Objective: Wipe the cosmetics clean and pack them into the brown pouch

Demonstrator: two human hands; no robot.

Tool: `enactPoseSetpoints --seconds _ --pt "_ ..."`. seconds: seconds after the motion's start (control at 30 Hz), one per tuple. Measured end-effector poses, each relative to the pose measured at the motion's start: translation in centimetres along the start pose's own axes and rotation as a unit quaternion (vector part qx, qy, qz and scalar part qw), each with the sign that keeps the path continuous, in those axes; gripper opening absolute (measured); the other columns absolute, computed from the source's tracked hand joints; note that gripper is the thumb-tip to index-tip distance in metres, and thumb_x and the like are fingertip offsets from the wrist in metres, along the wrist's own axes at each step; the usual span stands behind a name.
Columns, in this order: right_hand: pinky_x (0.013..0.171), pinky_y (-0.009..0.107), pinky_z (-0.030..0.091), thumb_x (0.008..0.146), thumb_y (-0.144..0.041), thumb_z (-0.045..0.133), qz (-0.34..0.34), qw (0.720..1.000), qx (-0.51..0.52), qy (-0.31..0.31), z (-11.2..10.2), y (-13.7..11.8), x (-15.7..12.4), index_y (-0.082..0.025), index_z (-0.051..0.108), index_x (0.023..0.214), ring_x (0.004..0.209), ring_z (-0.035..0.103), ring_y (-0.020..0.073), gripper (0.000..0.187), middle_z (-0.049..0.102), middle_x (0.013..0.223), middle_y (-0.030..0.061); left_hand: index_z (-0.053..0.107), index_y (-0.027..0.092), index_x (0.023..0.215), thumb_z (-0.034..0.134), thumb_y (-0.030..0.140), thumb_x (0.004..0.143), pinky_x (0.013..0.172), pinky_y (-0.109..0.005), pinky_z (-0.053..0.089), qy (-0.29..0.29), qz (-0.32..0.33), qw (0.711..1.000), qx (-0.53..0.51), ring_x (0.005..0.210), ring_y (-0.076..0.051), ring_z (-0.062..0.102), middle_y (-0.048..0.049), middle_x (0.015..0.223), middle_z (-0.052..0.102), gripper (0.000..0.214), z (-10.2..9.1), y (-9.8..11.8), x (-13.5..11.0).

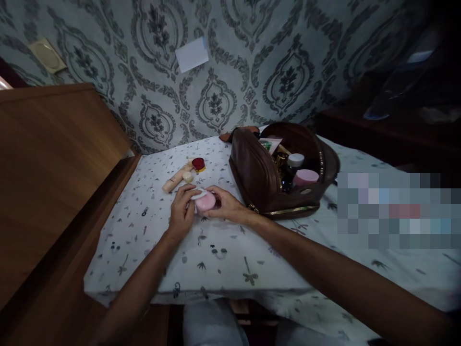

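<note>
A small pink jar (205, 202) is held just above the patterned cloth between my two hands. My right hand (226, 204) wraps its fingers around the jar's right side. On the other side, my left hand (182, 209) presses a white, soft-looking piece of cloth (198, 194) against the jar's rim; how far it reaches behind the jar is hidden. Beyond my hands lie a beige tube (174, 179), a little cream-coloured pot (188, 177) and a round container with a dark red top (198, 164).
An unzipped brown toiletry bag (252, 168) stands to the right, holding bottles and a pink-lidded jar (306, 178). A wooden panel (54, 158) borders the left side of the table. Wallpaper with a white plate (192, 55) rises behind. A blurred-out patch covers the far right.
</note>
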State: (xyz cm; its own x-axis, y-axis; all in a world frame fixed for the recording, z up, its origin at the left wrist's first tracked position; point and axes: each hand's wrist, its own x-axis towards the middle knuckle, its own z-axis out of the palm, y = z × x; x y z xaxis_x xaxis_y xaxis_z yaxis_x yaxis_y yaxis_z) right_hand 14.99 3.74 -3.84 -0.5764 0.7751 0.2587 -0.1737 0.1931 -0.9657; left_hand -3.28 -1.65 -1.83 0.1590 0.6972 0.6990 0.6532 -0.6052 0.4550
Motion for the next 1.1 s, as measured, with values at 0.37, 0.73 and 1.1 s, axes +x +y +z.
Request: enactPoseSetpoints --seconds 0.37,0.73,1.1 --pt "0.081 0.030 0.049 0.058 -0.049 0.090 0.019 0.998 0.026 0.053 -0.6 -0.6 0.2 -0.021 0.067 0.109 0.095 0.061 0.0194 0.063 0.068 0.105 0.0031 0.065 0.026 0.135 0.043 0.037 0.106 0.108 -0.047 0.050 0.003 -0.053 0.998 -0.043 0.123 -0.025 0.060 -0.0094 0.126 0.065 0.037 0.3 -0.2 0.2" --pt "0.082 0.031 0.053 0.056 -0.045 0.092 0.063 0.990 0.091 0.084 -0.4 1.1 0.5 -0.024 0.063 0.127 0.093 0.065 0.0189 0.080 0.070 0.104 0.0026 0.033 0.026 0.157 0.077 0.057 0.083 0.115 -0.057 0.043 -0.090 0.006 0.996 0.024 0.140 -0.036 0.048 -0.0172 0.146 0.050 0.092 0.9 -1.3 -0.7" --pt "0.068 0.031 0.060 0.072 -0.048 0.087 0.087 0.962 0.252 0.055 0.4 -0.4 -0.1 -0.020 0.072 0.111 0.077 0.069 0.0172 0.050 0.074 0.090 0.0039 0.045 0.026 0.149 0.065 0.042 0.096 0.110 -0.051 0.047 -0.042 0.029 0.999 0.000 0.129 -0.031 0.056 -0.0143 0.138 0.058 0.059 0.3 -0.2 -0.1"
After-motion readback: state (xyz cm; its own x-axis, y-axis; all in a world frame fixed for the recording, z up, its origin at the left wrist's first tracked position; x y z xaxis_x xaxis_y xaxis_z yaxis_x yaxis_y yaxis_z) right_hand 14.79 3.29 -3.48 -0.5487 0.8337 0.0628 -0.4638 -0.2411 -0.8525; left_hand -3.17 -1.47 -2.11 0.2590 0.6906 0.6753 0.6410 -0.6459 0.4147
